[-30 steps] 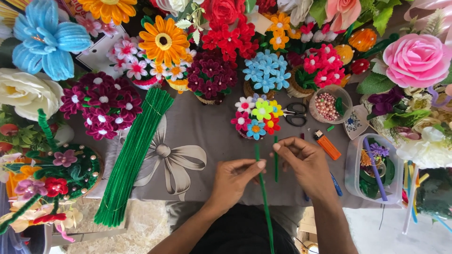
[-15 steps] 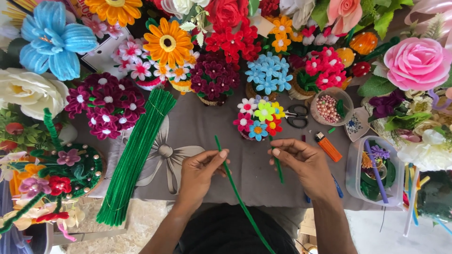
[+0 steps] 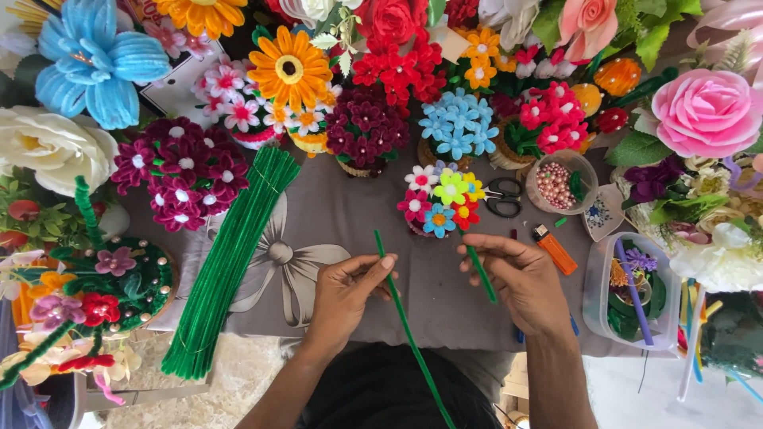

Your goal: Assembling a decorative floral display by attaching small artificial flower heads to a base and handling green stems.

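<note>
Left hand (image 3: 346, 290) pinched on long green pipe cleaner (image 3: 405, 322) near top; right hand (image 3: 517, 278) clamped on flower stem (image 3: 481, 274). Prob light, bendy, fuzzy — grip mid-wire w/ fingertips.

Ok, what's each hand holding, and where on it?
Left hand pinches a green stem near its top; right hand grips the posy's stem.

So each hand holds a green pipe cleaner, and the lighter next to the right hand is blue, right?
Not quite. The head view shows the lighter is orange, not blue. The left hand and right hand do each hold a green pipe cleaner.
</note>
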